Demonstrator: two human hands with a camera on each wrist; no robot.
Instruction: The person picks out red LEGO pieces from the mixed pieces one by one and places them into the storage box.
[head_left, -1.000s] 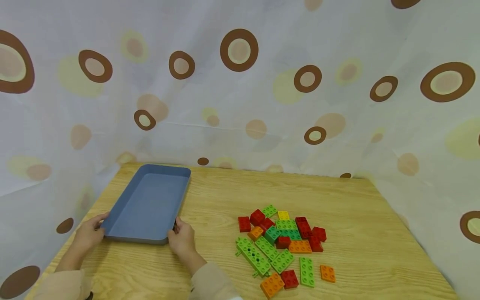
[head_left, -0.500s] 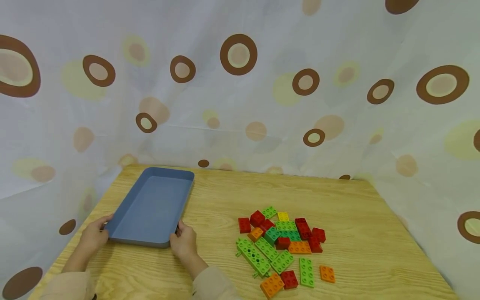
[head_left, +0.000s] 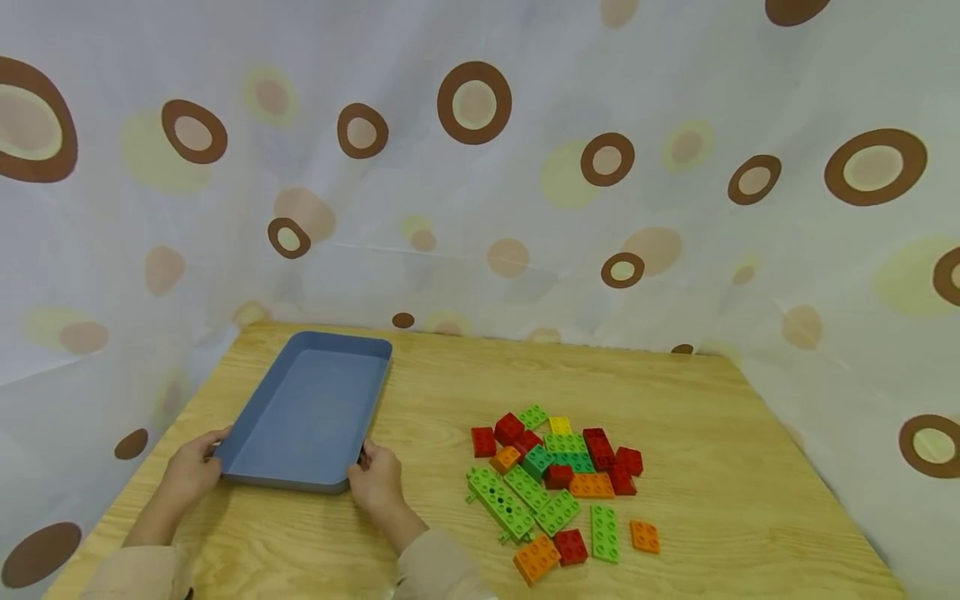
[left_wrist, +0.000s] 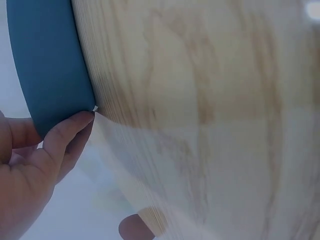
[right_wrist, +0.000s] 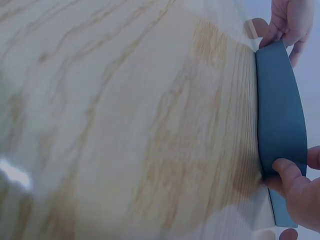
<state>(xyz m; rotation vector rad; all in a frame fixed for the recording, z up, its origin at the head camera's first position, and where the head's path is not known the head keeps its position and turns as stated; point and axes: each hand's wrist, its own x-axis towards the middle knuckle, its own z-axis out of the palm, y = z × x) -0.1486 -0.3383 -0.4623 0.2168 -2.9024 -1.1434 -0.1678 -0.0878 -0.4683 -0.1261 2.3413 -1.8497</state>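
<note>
While studded bricks (head_left: 558, 512) lie nearby, the left grip (head_left: 191, 472) and right grip (head_left: 379, 481) clamp the blue tray (head_left: 311, 408).

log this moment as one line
left hand: grips near-left corner of blue-gray tray | right hand: grips near-right corner | toy building bricks: loose on wooden table, right of tray

From above, the head camera faces forward and down over the table (head_left: 712, 417) to a spotted cloth (head_left: 420, 175), while both wrist cameras, close in, share the left hand (left_wrist: 32, 167) and the tray's near wall (right_wrist: 280, 105).
</note>
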